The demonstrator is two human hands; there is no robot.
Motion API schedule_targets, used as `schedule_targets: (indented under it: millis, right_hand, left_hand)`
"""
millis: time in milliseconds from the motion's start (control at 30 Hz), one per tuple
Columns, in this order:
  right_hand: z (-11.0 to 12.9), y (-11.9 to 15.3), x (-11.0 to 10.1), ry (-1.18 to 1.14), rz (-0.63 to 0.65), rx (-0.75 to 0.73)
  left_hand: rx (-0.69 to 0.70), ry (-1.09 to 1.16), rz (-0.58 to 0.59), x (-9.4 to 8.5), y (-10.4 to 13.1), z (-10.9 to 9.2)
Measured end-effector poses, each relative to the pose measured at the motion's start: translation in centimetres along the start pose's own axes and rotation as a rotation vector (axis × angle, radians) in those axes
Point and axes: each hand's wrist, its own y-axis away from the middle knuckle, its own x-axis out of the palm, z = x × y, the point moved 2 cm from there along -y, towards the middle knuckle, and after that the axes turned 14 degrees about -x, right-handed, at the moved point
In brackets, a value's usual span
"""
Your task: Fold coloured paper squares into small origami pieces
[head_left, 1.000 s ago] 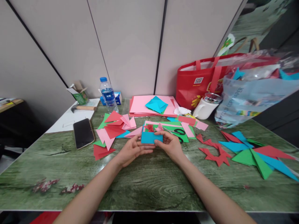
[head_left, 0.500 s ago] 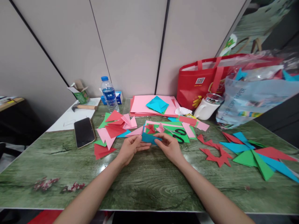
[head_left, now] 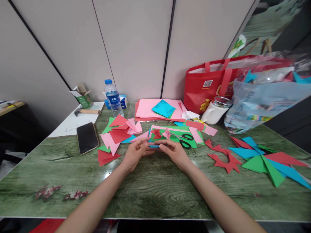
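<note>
Head view: the left hand (head_left: 136, 154) and the right hand (head_left: 174, 152) are present above the tabletop (head_left: 155, 197), midway between its left and right edges. Both grasp one piece of blue paper (head_left: 154, 146) between thumb and fingers; it presents nearly edge-on as a narrow strip, so its fold lines cannot be determined. Just beyond the hands, toward the far edge, a green sheet (head_left: 193, 145) carries a red folded piece (head_left: 156, 133), a pink folded piece (head_left: 166, 133) and black-handled scissors (head_left: 185, 140). Left of the hands lies a heap of coloured paper pieces (head_left: 119, 135), with a phone (head_left: 87, 138) nearer the left edge. At the far left corner, a hammer (head_left: 88, 111) rests on a white sheet (head_left: 64, 123). Along the far edge stand a water bottle (head_left: 113, 98) and, to its right, a stack of pink sheets (head_left: 145, 110). Toward the far right corner are a white mug (head_left: 213, 112) and a red bag (head_left: 196, 87). A jagged red paper chain (head_left: 228, 167) and a spread of folded pieces (head_left: 255, 163) occupy the right side.
</note>
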Motion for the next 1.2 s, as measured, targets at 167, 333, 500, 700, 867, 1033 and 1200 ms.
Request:
schedule_targets:
  millis: [167, 333, 500, 700, 867, 1033, 1200]
  right_hand:
    - [-0.4, 0.1, 0.1, -0.046, 0.032, 0.014]
    - [-0.3, 0.1, 0.0, -0.056, 0.053, 0.037]
    - [-1.0, 0.2, 0.0, -0.172, 0.011, 0.084]
    - [-1.3, 0.2, 0.1, -0.299, -0.079, 0.119]
    - [-0.9, 0.2, 0.1, -0.245, -0.045, 0.093]
    - [-1.1, 0.1, -0.2, -0.074, -0.037, 0.054]
    - [-0.5, 0.1, -0.2, -0.002, -0.038, -0.018]
  left_hand:
    - [0.025, -0.021, 0.005, -0.2, -0.2, 0.0]
    - [0.037, -0.079, 0.036, -0.2, -0.2, 0.0]
    - [0.047, -0.169, 0.009, 0.2, 0.2, -0.5]
    - [0.054, -0.271, 0.037, 0.5, 0.5, -0.5]
    - [0.058, -0.253, 0.007, 0.1, 0.4, -0.3]
    - [0.036, -0.129, 0.029, 0.2, 0.3, -0.2]
    - [0.019, -0.045, 0.086, 0.4, 0.4, -0.3]
